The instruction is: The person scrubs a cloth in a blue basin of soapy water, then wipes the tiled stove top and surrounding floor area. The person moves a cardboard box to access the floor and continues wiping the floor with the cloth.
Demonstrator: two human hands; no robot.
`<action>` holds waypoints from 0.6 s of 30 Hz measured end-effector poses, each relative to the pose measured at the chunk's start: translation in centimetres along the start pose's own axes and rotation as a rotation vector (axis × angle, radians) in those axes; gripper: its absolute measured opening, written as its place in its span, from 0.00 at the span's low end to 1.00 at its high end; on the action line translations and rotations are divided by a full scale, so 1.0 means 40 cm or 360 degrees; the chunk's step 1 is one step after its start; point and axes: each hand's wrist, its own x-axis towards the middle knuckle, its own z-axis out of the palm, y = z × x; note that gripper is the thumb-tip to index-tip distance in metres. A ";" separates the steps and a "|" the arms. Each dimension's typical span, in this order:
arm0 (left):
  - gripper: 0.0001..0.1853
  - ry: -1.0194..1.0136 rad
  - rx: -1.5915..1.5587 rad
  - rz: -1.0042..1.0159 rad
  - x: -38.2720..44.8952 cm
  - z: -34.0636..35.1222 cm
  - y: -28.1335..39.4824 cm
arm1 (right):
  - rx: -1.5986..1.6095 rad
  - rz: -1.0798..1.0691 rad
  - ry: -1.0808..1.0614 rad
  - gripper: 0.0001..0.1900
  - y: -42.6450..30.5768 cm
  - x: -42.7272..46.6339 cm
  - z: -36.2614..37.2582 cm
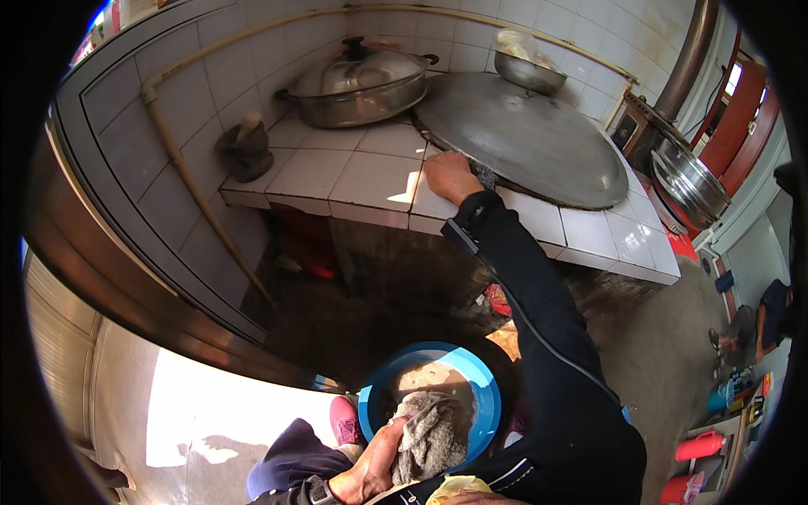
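Note:
My left hand (379, 451) grips a wet grey cloth (435, 432) over a blue plastic basin (492, 398) on the floor, which holds murky water. My right hand (449, 175) is stretched out to the white-tiled stove top (372, 180), its fingers closed around a dark grey cloth or scrubbing pad (483, 173), of which only part shows. That pad touches the near edge of the large round metal lid (524, 136) set into the tiles. The fingertips of my right hand are hidden.
A lidded steel pan (363, 95), a stone mortar (245, 151) with a pestle and a metal bowl (529, 72) holding a plastic bag stand around the lid. Steel steamer tiers (688, 180) are at the right. A seated person (770, 315) is at the far right, near a red thermos (699, 445).

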 end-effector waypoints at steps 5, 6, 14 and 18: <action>0.18 -0.0062 0.0062 0.0028 0.020 -0.007 -0.016 | -0.0130 0.0045 -0.0203 0.09 0.061 -0.148 -0.073; 0.18 0.0002 0.0125 0.0095 0.024 -0.007 -0.019 | -0.0138 0.0098 -0.0228 0.09 0.070 -0.176 -0.093; 0.22 -0.0069 0.0174 0.0384 0.032 0.013 -0.010 | 0.1383 0.0448 0.0324 0.15 0.057 -0.511 -0.145; 0.23 0.0089 0.0169 0.0608 0.026 0.038 -0.011 | 0.1966 0.0461 -0.0113 0.08 -0.163 -0.708 0.011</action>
